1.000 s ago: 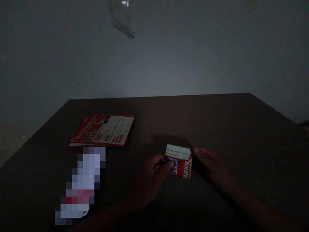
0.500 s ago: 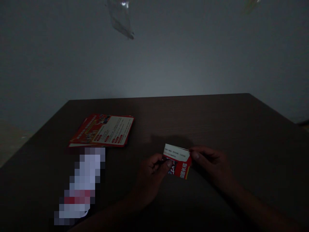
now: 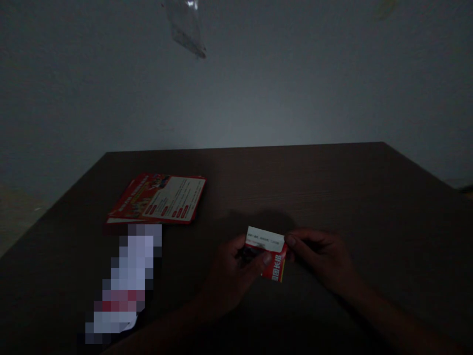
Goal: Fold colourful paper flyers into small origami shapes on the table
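Note:
A small folded leaflet (image 3: 275, 259), red with white characters and a pale printed strip along its top, is held between my two hands above the table. My left hand (image 3: 236, 268) grips its left side, the thumb lying across the front and the fingers behind. At the upper right corner, the thumb and forefinger of my right hand (image 3: 321, 254) pinch the edge. The back of the leaflet is hidden from me.
A stack of red and white leaflets (image 3: 173, 202) lies on the left of the dark wooden table (image 3: 295, 182). Nearer me is a bright, blurred-out phone-like object (image 3: 129, 276). A clear plastic bag (image 3: 186, 29) hangs on the pale wall behind.
The folded leaflet has shifted slightly left and down, and turned a little. My left thumb reaches further across its front. My right hand still pinches the corner.

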### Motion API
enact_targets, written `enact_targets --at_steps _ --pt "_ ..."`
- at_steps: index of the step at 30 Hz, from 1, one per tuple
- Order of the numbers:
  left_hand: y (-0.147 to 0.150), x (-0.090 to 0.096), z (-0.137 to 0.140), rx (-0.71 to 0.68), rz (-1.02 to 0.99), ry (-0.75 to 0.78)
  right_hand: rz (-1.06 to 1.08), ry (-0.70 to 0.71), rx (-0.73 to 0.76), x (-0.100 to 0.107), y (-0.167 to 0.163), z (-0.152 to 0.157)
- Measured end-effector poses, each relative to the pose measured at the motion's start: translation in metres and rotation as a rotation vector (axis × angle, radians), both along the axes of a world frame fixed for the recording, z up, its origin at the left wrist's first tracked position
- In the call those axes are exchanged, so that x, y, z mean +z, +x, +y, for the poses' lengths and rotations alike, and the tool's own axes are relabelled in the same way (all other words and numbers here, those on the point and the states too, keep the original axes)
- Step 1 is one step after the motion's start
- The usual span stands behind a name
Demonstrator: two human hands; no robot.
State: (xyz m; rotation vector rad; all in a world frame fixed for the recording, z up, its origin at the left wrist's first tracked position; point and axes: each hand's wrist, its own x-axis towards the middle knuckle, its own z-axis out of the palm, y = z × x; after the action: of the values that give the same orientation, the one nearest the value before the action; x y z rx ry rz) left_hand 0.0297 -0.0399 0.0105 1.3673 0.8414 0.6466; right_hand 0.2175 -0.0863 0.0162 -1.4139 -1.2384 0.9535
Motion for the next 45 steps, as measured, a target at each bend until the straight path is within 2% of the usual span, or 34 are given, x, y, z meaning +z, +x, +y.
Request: enact_targets --at_steps 7,12,22,28,35,41,45 --pt "0.0 -0.003 -0.001 0.007 0.06 0.009 0.04 0.005 0.107 0.001 0.001 -0.001" --pt "0.0 -0.001 0.0 0.017 0.081 -0.007 0.106 0.006 0.056 0.001 0.004 -0.001" --pt "0.0 -0.004 0.0 -0.037 0.074 -0.004 0.09 -0.078 0.107 -0.001 0.001 -0.001" --pt "0.0 -0.002 0.0 -0.056 0.063 -0.011 0.095 -0.109 0.088 0.0 0.002 -0.002" --pt "-0.001 -0.003 0.0 -0.084 0.057 -0.023 0.097 -0.148 0.158 0.002 0.003 -0.001" --pt "0.0 -0.002 0.0 -0.09 0.119 -0.013 0.023 -0.209 0.202 0.002 0.007 0.001" --pt "0.001 -0.002 0.004 -0.003 0.171 0.005 -0.093 -0.258 0.234 0.0 0.012 0.0"
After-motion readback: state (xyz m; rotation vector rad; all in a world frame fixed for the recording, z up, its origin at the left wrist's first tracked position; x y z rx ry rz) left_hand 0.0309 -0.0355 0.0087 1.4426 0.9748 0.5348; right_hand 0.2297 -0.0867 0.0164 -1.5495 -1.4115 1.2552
